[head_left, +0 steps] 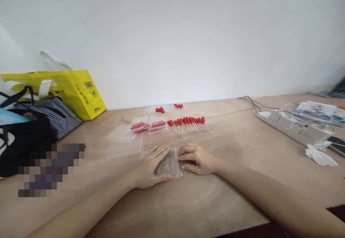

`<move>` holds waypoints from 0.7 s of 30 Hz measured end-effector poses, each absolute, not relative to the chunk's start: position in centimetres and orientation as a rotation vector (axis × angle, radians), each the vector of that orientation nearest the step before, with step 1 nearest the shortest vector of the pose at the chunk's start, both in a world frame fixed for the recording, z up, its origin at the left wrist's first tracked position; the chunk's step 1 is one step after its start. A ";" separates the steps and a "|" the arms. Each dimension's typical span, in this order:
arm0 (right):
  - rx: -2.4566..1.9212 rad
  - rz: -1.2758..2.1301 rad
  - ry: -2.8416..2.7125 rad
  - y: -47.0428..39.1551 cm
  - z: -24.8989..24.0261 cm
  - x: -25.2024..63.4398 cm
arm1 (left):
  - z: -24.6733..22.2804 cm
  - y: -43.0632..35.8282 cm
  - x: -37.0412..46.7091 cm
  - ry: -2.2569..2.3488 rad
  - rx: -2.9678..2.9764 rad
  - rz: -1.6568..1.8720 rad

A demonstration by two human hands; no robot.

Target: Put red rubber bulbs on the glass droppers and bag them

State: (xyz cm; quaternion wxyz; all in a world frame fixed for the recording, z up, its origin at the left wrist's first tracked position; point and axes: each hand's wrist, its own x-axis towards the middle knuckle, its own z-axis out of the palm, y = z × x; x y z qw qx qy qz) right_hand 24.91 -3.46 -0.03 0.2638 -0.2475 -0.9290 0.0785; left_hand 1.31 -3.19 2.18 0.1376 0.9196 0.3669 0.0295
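Observation:
A small clear zip bag [168,165] lies flat on the wooden table, its seal edge toward the right. My left hand [152,168] rests on the bag with fingers spread. At the bag's right edge is my right hand [196,158], its fingers curled and touching the seal; whether they pinch the plastic is hard to make out. Behind the hands, red-tipped sticks [190,121] lie in a row. Filled bags with red pieces [158,125] are stacked to the left of them, beside flat clear bags [124,148].
More red-tipped pieces [160,110] lie in bags by the wall. At left are a yellow bag [81,94], a striped pouch [59,117] and a black bag [27,141]. A power strip [291,128], crumpled tissue [320,155] and cables [253,103] are at right.

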 end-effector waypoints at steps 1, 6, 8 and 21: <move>-0.683 0.198 -2.516 -3.4 0.1 25.0 | 2.0 -3.0 1.7 1.076 2.655 0.105; -0.617 0.234 -2.558 -3.1 0.7 25.8 | 1.6 -2.2 3.0 1.116 2.615 0.225; -0.546 0.281 -2.576 -3.0 0.9 25.9 | 1.5 -2.1 3.2 1.103 2.603 0.248; -0.612 0.323 -2.681 -3.2 0.6 25.6 | 1.6 -2.3 2.8 1.106 2.555 0.265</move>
